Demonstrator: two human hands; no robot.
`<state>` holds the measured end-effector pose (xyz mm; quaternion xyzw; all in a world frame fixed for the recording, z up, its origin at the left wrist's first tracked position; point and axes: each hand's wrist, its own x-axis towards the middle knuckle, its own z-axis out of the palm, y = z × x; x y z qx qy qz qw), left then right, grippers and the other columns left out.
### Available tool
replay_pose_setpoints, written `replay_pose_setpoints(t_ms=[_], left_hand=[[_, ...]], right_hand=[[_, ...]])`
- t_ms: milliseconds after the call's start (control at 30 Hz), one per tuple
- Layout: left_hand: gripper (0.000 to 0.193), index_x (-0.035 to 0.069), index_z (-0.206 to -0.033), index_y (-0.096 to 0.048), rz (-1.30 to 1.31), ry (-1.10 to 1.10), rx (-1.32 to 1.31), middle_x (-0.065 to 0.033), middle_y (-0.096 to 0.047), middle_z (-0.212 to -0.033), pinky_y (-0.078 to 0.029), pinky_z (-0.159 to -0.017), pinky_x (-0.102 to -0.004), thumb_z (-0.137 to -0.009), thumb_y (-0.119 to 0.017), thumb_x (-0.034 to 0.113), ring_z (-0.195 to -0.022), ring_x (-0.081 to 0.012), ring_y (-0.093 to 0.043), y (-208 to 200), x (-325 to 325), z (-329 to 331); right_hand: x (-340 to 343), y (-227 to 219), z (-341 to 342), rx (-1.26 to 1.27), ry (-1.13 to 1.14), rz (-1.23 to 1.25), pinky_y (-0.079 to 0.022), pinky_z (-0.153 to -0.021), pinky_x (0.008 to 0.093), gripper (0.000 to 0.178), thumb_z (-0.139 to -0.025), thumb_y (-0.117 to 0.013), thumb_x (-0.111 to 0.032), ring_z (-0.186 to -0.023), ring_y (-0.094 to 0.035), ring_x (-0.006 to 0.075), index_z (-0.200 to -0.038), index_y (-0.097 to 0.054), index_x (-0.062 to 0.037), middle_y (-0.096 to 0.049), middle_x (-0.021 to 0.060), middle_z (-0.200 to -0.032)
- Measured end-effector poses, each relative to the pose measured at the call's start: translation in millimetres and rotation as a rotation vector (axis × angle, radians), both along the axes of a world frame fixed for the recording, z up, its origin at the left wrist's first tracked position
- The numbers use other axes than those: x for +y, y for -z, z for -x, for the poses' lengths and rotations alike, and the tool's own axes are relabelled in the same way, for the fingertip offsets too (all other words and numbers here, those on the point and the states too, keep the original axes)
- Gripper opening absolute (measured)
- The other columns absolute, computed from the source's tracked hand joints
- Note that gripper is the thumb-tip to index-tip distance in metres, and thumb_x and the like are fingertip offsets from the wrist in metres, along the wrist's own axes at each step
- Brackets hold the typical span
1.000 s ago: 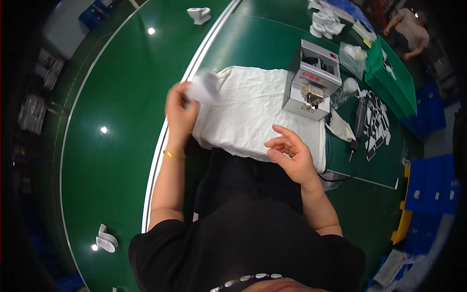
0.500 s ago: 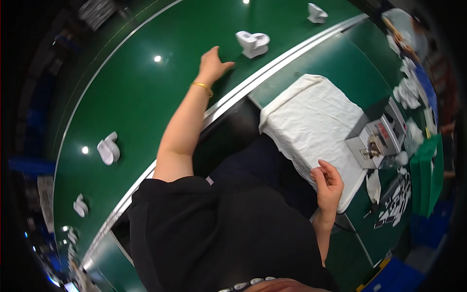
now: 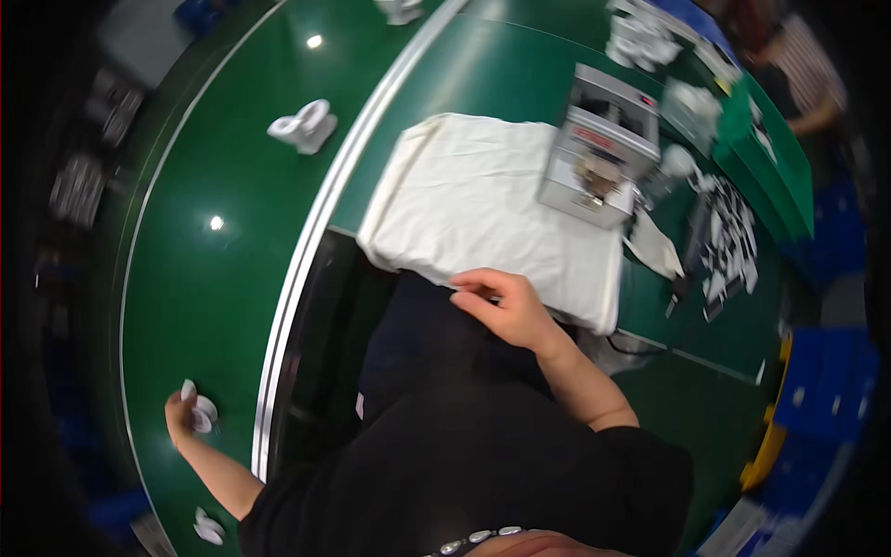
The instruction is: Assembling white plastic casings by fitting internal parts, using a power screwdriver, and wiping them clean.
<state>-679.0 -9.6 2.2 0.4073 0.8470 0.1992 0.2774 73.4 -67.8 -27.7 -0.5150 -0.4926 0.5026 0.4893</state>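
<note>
At the lower left, my left hand is closed around the back of a small white toilet-shaped piece on the green conveyor belt. Some of its fingers are hidden behind the piece. My right hand hovers over the near edge of a white cloth-covered pad. Its fingers are loosely curved, with a gap between thumb and forefinger and nothing visible between them. A grey metal box-shaped device with a brass-coloured fitting stands on the right part of the pad.
More white pieces sit on the belt, one farther along and one nearer. A pale metal rail separates belt and table. Right of the device are small black-and-white parts and a green bin. A co-worker's arm shows beyond.
My view has turned left. My left hand has moved from above the belt's far part back to the lower left, onto a white piece. My right hand remains loosely curved near the pad.
</note>
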Motion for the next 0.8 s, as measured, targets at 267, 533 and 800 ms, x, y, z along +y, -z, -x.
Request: replay_pose_setpoints(t_ms=[267,533,800], left_hand=[[0.062,0.002,-0.152,-0.032,-0.385,0.573,-0.953,-0.0204,-0.043,-0.147,-0.050,-0.098,-0.0437,-0.097,-0.054,0.020,-0.124,-0.0306,-0.054,-46,128,-348],[0.067,0.007,-0.155,-0.027,0.294,0.938,-1.458,-0.0201,-0.049,-0.141,-0.051,-0.097,-0.0419,-0.099,-0.052,0.034,-0.121,-0.0311,-0.056,-19,30,-669],[0.104,0.005,-0.155,-0.024,-0.388,1.834,-0.588,-0.0185,-0.032,-0.156,-0.037,-0.113,-0.0430,-0.072,-0.086,0.023,-0.144,-0.0332,-0.033,-13,6,-693]], right_hand=[[-14,-19,-1,-0.182,0.158,-0.265,-0.052,-0.076,0.0288,0.037,-0.084,-0.078,-0.015,-0.084,-0.065,0.0158,-0.117,-0.066,-0.0040,-0.067,0.0064,-0.096],[-37,-30,-31,-0.608,0.625,-0.618,-0.046,-0.099,0.0396,0.073,-0.075,-0.085,-0.025,-0.114,-0.056,0.0318,-0.136,-0.051,-0.0039,-0.051,0.0177,-0.130],[-67,-29,-92,0.376,0.710,-0.206,-0.050,-0.083,0.0240,0.035,-0.105,-0.050,-0.027,-0.092,-0.064,0.0091,-0.124,-0.058,0.0016,-0.067,0.0049,-0.100]])
